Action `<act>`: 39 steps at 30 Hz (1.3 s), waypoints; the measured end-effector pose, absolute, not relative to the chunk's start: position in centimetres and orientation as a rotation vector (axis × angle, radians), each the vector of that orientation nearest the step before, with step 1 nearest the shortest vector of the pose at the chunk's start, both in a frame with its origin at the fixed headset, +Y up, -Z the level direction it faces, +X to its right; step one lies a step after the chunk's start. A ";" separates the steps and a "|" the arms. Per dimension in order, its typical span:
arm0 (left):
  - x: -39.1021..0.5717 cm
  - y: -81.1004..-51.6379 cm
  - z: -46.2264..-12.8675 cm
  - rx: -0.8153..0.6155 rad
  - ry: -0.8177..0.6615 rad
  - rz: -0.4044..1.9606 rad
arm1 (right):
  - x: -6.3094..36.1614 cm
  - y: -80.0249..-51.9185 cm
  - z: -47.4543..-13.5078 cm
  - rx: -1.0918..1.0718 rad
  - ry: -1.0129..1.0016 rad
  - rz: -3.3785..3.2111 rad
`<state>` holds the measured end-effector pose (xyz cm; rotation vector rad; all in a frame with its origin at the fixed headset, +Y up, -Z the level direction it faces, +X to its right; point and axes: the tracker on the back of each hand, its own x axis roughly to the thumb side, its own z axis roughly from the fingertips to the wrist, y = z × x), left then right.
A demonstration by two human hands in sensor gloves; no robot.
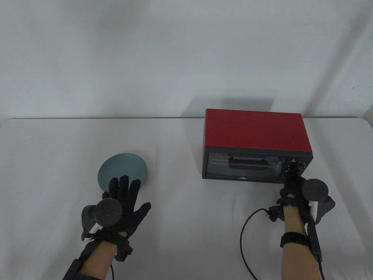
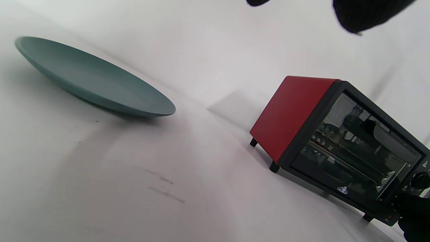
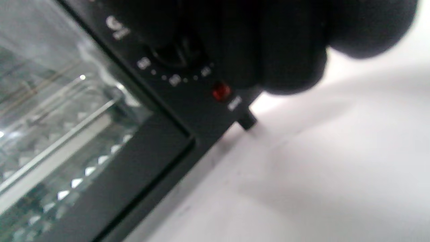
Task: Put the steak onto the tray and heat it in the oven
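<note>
Steak cannot be made out in any view; behind the closed glass door of the oven (image 1: 256, 145), at about 3 o'clock on the table (image 1: 186, 204), a dark, flat, tray-like shape (image 1: 247, 162) sits on a wire rack, and reflections on the glass hide whatever lies on it. The oven is a boxy thing with a smooth red metal shell, a black front and short black feet. The right hand (image 1: 293, 186) reaches to the control panel at the oven's right end, its knit-gloved fingers (image 3: 285, 50) curled over a round knob (image 3: 174, 53) ringed with white marks; a small red lamp (image 3: 221, 91) glows just below. The blurred wrist view hides how firmly they pinch the knob. At 9 o'clock lies a round, shallow, matte blue-green plate (image 1: 123, 170), bare on its visible surface. The left hand (image 1: 122, 208) hovers flat at the plate's 6 o'clock edge, fingers spread and straight, covering part of the rim. The tabletop is white and smooth, with faint scuffs.
</note>
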<state>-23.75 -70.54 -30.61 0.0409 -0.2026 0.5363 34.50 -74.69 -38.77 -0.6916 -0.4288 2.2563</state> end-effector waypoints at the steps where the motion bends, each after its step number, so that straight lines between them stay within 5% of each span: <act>1: -23.7 -70.5 -30.6 0.041 -0.203 0.536 | 34.6 -74.7 -38.8 -0.694 -0.428 2.247; 16: -23.3 -70.6 -30.5 0.044 -0.211 0.543 | 35.5 -76.1 -38.3 -0.716 -0.357 1.915; 23: -23.4 -69.9 -30.7 0.078 -0.216 0.559 | 35.9 -72.3 -36.0 -0.618 -0.563 2.030; 33: -22.0 -64.6 -29.6 0.222 -0.304 0.596 | 28.3 -62.0 -31.2 0.138 -0.718 2.165; 39: -19.6 -64.8 -28.2 0.232 -0.361 0.572 | 21.0 -63.1 -29.2 0.511 -0.534 2.372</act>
